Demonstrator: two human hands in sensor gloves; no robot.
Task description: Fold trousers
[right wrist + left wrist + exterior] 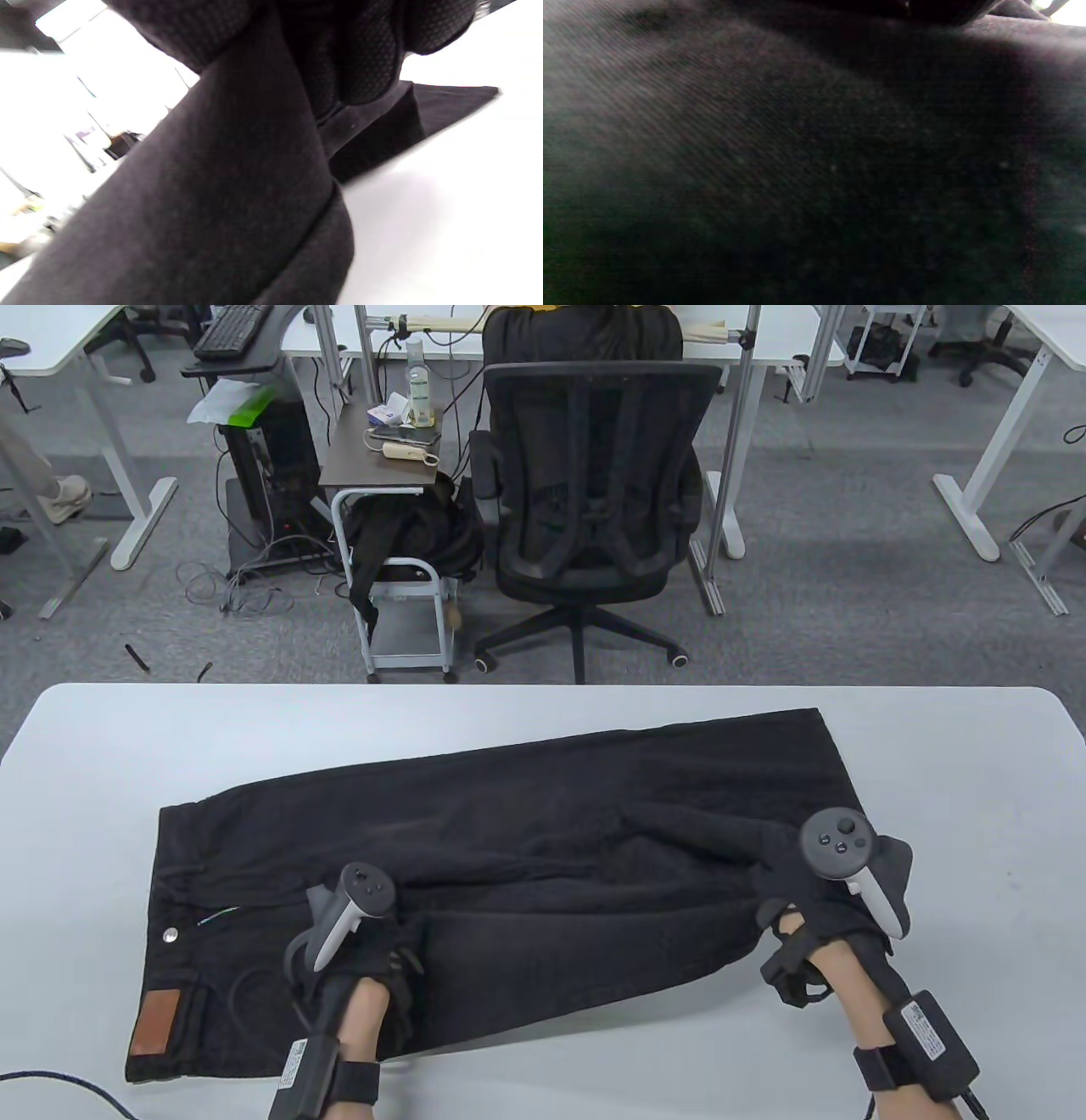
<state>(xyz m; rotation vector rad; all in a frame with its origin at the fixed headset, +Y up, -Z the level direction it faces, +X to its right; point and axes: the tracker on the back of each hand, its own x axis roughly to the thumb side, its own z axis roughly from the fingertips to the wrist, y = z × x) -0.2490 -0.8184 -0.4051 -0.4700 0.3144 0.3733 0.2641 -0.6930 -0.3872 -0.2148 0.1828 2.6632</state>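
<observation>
Black trousers (509,831) lie across the white table (950,1001), waistband at the left with a brown leather patch (157,1022), legs running to the right. My left hand (382,937) rests on the cloth near the crotch. Its fingers are hidden under the tracker, and the left wrist view shows only dark cloth (814,169) close up. My right hand (797,891) grips the hem end of the near leg. In the right wrist view its gloved fingers (365,55) curl round the trousers (212,190), which hang raised above the table (445,212).
Bare table top lies to the right of the trousers and along the far edge (543,700). A black cable (59,1082) runs over the near left corner. Beyond the table stand an office chair (594,500) and a small cart (399,585).
</observation>
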